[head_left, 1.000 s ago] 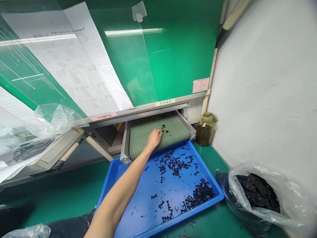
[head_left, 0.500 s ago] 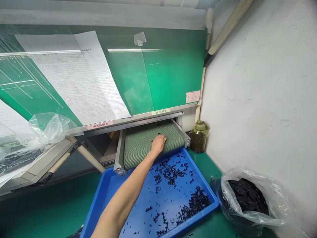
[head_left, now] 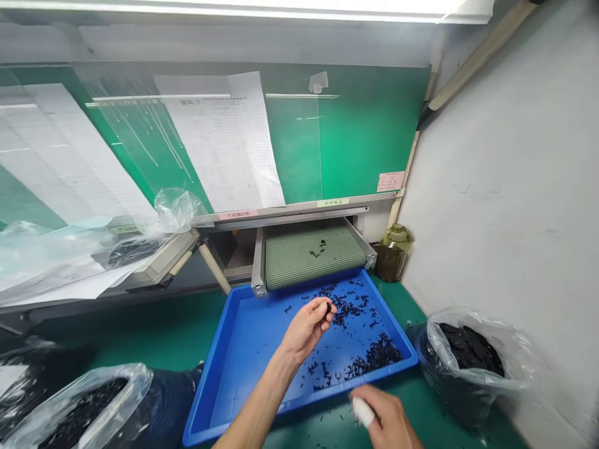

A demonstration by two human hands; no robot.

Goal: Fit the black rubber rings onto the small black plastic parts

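Note:
My left hand [head_left: 306, 326] hovers over the blue tray [head_left: 234, 355], fingers pinched on a small black plastic part at their tips. Loose black plastic parts [head_left: 369, 357] lie scattered and heaped in the tray's right half. A few more sit on the green conveyor belt [head_left: 309, 255] just behind the tray. My right hand [head_left: 386, 419] is low at the tray's near edge, fingers curled, with a white wrap on one fingertip. Whether that hand holds anything is hidden.
A clear bag of black discs [head_left: 470, 352] stands at the right by the white wall. A brownish jar [head_left: 392, 251] sits beside the conveyor. Another bag of black parts [head_left: 77, 408] lies at the lower left. Papers hang on the green board [head_left: 219, 143] behind.
My left hand has drawn back from the conveyor belt to above the tray, now pinching a small black part. My right hand has come into view at the bottom. The camera has swung left.

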